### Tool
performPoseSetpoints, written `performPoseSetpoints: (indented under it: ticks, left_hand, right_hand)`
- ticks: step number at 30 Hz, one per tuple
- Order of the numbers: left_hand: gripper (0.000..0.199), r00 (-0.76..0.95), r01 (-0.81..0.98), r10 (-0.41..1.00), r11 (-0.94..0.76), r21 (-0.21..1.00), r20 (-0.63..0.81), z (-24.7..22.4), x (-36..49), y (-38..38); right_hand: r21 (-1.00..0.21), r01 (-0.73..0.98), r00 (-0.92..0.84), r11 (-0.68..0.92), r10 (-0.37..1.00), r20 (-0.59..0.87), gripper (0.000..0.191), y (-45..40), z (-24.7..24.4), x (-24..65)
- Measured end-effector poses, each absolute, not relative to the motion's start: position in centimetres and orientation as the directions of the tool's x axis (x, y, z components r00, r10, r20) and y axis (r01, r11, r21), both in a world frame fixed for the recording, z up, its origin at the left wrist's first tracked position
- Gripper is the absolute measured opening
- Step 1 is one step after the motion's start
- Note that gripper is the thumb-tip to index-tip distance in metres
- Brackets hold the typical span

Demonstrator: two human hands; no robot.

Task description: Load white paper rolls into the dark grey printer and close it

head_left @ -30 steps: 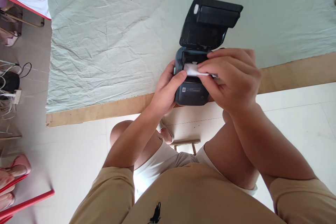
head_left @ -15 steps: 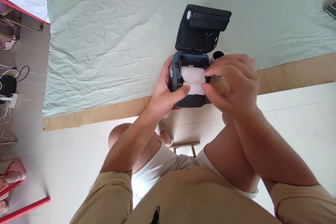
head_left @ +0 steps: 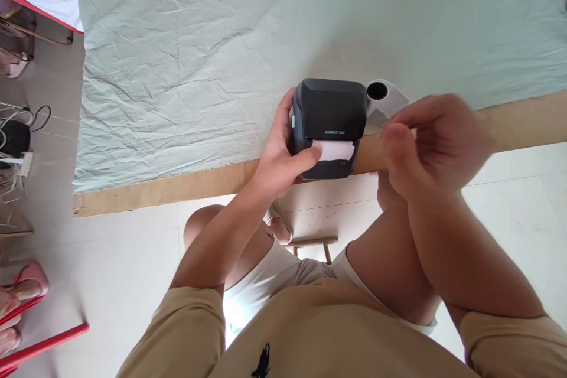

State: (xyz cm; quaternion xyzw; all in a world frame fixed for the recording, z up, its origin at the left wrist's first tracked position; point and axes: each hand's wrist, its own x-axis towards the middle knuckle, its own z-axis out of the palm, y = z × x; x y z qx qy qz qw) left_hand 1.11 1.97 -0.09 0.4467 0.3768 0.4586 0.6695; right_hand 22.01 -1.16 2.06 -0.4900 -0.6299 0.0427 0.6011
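Note:
A dark label printer (head_left: 330, 109) marked NIIMBOT sits at the table's near edge with its lid down. White label paper (head_left: 335, 150) sticks out of the slot at its front. My left hand (head_left: 283, 153) grips the printer's left side, its thumb pressing on the left end of the paper. To the right of the printer and apart from it is my right hand (head_left: 436, 147), slightly blurred, its fingers curled in with nothing visible in them. Between the printer and that hand lies a white object with a dark round end (head_left: 378, 91), partly hidden behind the fingers.
A pale green wrinkled cloth (head_left: 186, 71) covers the table, leaving a bare wooden edge (head_left: 168, 195) along the front. At the far left are cables with a white power strip (head_left: 26, 163), a red bar (head_left: 44, 346) and part of another person's foot in a pink shoe (head_left: 33, 277).
The printer's lid has swung down from upright to shut, covering the paper roll. My right hand has drawn back to the right, off the paper. My left hand stays on the printer.

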Motion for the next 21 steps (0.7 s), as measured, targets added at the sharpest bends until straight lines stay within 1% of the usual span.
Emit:
performPoseSetpoints:
  ticks: [2, 4, 6, 9, 11, 15, 18, 21]
  left_hand:
    - [0.088, 0.288, -0.292, 0.953, 0.175, 0.94, -0.088, 0.2, 1.2, 1.9]
    - [0.075, 0.288, -0.298, 0.954, 0.174, 0.939, -0.086, 0.5, 1.3, 1.8]
    - [0.069, 0.305, -0.291, 0.948, 0.186, 0.939, -0.094, 0.7, 1.4, 1.7]
    - [0.063, 0.306, -0.291, 0.947, 0.195, 0.937, -0.102, 1.0, 1.6, 1.7]
    - [0.058, 0.292, -0.302, 0.952, 0.182, 0.936, -0.091, 1.1, 1.7, 1.6]
    - [0.055, 0.292, -0.322, 0.954, 0.16, 0.933, -0.063, 1.2, 2.0, 1.8]
    - [0.055, 0.301, -0.371, 0.952, 0.166, 0.914, -0.051, 0.9, 2.3, 2.2]
    - [0.06, 0.286, -0.379, 0.951, 0.226, 0.898, -0.119, 0.3, 2.3, 2.7]
  right_hand:
    - [-0.718, 0.488, 0.149, 0.496, 0.763, 0.628, 0.053, -1.3, 1.6, 21.9]
    - [-0.811, 0.39, 0.099, 0.437, 0.856, 0.508, 0.06, -1.0, 1.0, 22.0]
    - [-0.875, 0.317, 0.046, 0.365, 0.916, 0.399, 0.064, -0.5, 0.2, 22.2]
    - [-0.908, 0.295, -0.028, 0.298, 0.952, 0.304, 0.065, 0.2, -0.7, 22.7]
    - [-0.901, 0.323, -0.047, 0.29, 0.956, 0.291, 0.066, 0.5, -1.0, 23.0]
    - [-0.885, 0.332, -0.037, 0.326, 0.942, 0.333, 0.065, 0.6, -1.6, 23.4]
    - [-0.883, 0.32, -0.058, 0.343, 0.937, 0.344, 0.056, 0.3, -2.2, 23.5]
    - [-0.892, 0.274, -0.037, 0.359, 0.931, 0.363, 0.044, 0.2, -2.7, 23.2]
